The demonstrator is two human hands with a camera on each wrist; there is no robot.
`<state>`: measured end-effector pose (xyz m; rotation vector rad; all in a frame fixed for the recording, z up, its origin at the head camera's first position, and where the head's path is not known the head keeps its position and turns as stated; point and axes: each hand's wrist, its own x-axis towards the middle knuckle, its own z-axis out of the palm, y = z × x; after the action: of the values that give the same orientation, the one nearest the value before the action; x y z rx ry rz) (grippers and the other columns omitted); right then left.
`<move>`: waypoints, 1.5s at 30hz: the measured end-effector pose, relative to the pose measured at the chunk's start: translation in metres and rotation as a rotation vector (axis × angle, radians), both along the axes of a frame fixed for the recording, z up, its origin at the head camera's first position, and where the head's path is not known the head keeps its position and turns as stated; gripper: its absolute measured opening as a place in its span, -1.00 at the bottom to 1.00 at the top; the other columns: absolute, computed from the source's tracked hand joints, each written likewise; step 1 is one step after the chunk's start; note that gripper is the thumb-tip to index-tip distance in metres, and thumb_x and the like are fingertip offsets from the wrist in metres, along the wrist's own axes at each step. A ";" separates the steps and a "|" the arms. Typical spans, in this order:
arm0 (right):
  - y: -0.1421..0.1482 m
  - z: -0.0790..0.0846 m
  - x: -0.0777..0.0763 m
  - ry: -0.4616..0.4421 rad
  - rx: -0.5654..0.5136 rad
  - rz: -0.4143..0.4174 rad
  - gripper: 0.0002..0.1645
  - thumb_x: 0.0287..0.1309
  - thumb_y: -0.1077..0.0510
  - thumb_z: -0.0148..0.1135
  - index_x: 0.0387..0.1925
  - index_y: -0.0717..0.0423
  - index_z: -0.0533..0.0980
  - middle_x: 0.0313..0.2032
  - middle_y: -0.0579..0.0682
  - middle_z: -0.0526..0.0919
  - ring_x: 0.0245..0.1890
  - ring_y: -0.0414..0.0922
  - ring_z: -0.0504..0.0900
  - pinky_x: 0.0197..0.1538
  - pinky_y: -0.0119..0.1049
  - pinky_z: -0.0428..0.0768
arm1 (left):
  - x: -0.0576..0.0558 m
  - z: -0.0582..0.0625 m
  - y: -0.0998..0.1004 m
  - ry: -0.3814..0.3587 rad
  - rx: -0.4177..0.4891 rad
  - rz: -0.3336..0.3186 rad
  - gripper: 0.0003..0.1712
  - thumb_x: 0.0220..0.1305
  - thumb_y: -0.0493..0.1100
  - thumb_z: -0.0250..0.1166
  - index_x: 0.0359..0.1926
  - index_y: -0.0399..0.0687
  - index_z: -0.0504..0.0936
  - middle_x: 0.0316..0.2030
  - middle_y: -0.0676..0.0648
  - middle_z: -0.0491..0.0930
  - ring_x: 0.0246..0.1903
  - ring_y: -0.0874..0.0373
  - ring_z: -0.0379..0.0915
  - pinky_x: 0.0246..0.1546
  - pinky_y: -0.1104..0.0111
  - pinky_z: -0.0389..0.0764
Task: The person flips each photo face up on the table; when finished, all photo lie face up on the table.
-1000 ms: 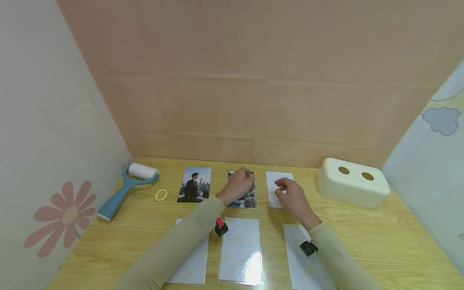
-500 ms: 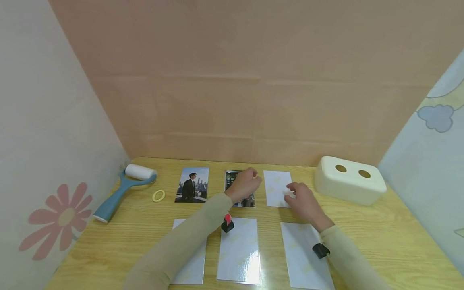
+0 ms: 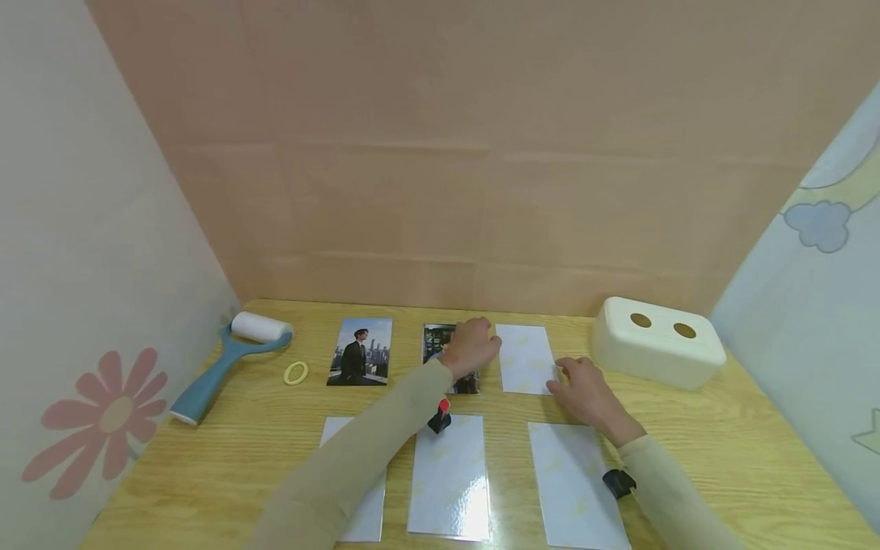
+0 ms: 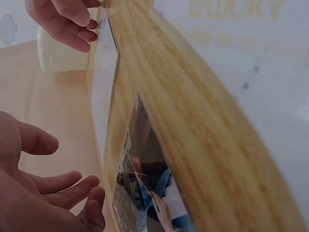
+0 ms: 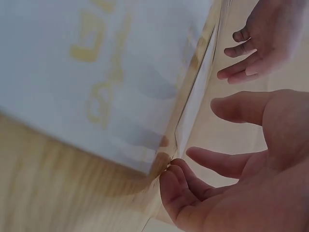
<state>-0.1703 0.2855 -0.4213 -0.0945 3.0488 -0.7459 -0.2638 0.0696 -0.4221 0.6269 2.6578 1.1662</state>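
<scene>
My left hand [image 3: 471,345] hovers over the right part of the middle photo print [image 3: 435,341], its fingertips near the left edge of a small white card [image 3: 525,357]. In the left wrist view its fingers [image 4: 67,186] are loosely bent with nothing between them, and that photo [image 4: 149,193] lies flat below. My right hand [image 3: 584,391] is at the white card's right edge, fingers loosely curved. The right wrist view shows its lower fingertips [image 5: 176,181] down close to the tabletop, thumb apart, holding nothing. The left hand and forearm cover part of the middle photo.
Left of the hands lies a photo of a suited person [image 3: 360,351]. White sheets with faint yellow marks lie in front: left [image 3: 364,504], middle [image 3: 448,481], right [image 3: 577,485]. A blue-handled lint roller [image 3: 220,370], pale yellow ring [image 3: 296,373] and cream box with two holes [image 3: 656,344] stand around.
My right hand has drawn right, off the white card to its right edge. My left hand has shifted right across the middle photo toward the card. The head view has turned slightly.
</scene>
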 end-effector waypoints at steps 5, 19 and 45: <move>0.001 -0.003 0.001 -0.029 0.005 -0.015 -0.39 0.26 0.15 0.26 0.15 0.58 0.44 0.04 0.54 0.45 0.08 0.44 0.44 0.10 0.29 0.44 | -0.005 -0.001 0.003 0.026 -0.038 -0.013 -0.72 0.45 -0.09 0.01 -0.23 -0.15 0.58 0.11 -0.17 0.57 0.10 -0.16 0.38 0.13 0.06 0.35; 0.007 -0.002 0.004 -0.025 -0.002 0.056 -0.40 0.28 0.19 0.28 0.22 0.53 0.41 -0.01 0.46 0.42 -0.05 0.27 0.44 -0.05 0.14 0.49 | -0.022 -0.007 0.021 0.061 -0.140 -0.027 -0.75 0.41 -0.06 0.03 -0.26 -0.13 0.51 -0.34 -0.06 0.49 -0.17 -0.12 0.28 -0.09 0.11 0.26; 0.015 -0.008 0.001 -0.041 -0.019 0.118 -0.38 0.32 0.26 0.26 0.27 0.58 0.34 -0.03 0.35 0.37 -0.21 0.07 0.35 -0.17 -0.07 0.42 | -0.021 -0.002 0.034 -0.051 0.035 0.090 -0.43 0.43 -0.02 0.05 0.30 -0.28 0.44 0.22 -0.17 0.52 0.11 -0.16 0.39 0.17 0.03 0.39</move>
<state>-0.1698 0.3003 -0.4289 -0.2543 2.9671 -0.7590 -0.2845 0.1032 -0.4238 0.4800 2.6528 1.2381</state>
